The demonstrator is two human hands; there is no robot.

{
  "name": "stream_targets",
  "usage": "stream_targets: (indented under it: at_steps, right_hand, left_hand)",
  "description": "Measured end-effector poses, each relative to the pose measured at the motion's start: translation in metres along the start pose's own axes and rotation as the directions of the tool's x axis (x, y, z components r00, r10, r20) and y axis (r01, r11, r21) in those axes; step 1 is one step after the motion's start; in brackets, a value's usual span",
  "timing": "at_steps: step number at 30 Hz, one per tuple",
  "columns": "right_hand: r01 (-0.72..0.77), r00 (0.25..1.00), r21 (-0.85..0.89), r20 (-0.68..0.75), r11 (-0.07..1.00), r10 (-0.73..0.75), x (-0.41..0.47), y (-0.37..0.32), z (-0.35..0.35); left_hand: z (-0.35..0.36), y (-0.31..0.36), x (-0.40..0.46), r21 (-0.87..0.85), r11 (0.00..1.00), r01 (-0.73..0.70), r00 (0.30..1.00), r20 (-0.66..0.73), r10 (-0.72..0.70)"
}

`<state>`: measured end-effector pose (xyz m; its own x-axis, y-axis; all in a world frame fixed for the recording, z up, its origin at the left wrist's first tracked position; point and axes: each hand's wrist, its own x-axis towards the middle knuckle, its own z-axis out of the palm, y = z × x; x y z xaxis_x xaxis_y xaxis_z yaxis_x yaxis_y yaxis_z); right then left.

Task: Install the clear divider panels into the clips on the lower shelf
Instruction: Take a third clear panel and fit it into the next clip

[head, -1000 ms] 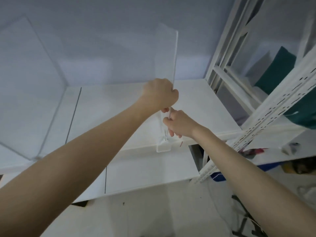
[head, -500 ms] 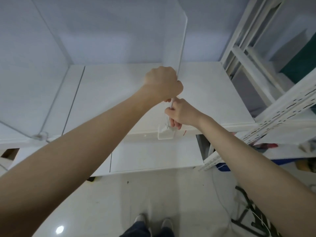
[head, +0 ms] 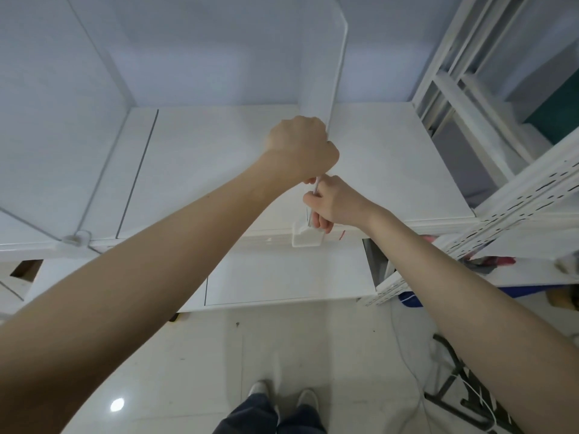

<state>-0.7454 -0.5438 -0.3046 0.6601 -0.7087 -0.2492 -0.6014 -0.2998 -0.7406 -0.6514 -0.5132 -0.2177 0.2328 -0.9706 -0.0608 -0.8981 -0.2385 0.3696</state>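
Both hands grip the near edge of a clear panel (head: 336, 67) that stands upright on the white shelf (head: 225, 158). The left hand (head: 300, 148) is closed in a fist around the edge, higher up. The right hand (head: 332, 203) is closed around the same edge just below it, its fingers (head: 319, 220) curled right above a clear clip (head: 307, 238) at the front lip of the shelf. The bottom of the panel meets this clip. Well to the left, a second clear panel (head: 53, 98) stands upright in another clip (head: 76, 237) on the shelf front. A white slotted rack (head: 513, 195) stands to the right. Shoes (head: 282, 397) show on the floor below.
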Motion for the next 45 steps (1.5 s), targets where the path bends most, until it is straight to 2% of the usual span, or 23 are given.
stream_targets:
  at_steps: [11,19,27,32,37,45]
  right_hand:
    - [-0.032,0.999,0.003,0.014,0.999,0.032,0.002,-0.001,-0.001]
    - [0.011,1.000,-0.019,-0.005,1.000,-0.011,-0.006,-0.007,-0.012]
    - [-0.011,1.000,-0.030,-0.024,0.999,0.011,-0.007,0.000,-0.003]
    - [-0.015,1.000,-0.008,-0.021,1.000,0.015,-0.003,0.001,0.000]
    - [-0.087,0.996,0.015,0.009,0.996,0.087,-0.001,-0.001,0.001]
    - [-0.176,0.984,0.051,0.028,0.983,0.174,-0.004,-0.006,-0.001]
  left_hand:
    - [0.008,-0.001,0.003,-0.012,1.000,0.002,0.999,-0.032,-0.003]
    - [-0.001,0.002,0.004,-0.071,0.997,-0.009,0.999,-0.039,0.006]
    - [0.011,0.002,0.003,-0.025,1.000,-0.008,0.999,-0.043,0.007]
    - [0.007,-0.002,0.002,0.008,1.000,0.008,0.999,0.032,-0.008]
    - [0.022,-0.007,0.000,0.047,0.998,0.052,0.990,0.132,-0.058]
    - [0.030,-0.007,0.001,-0.008,0.998,0.064,0.991,0.119,-0.062]
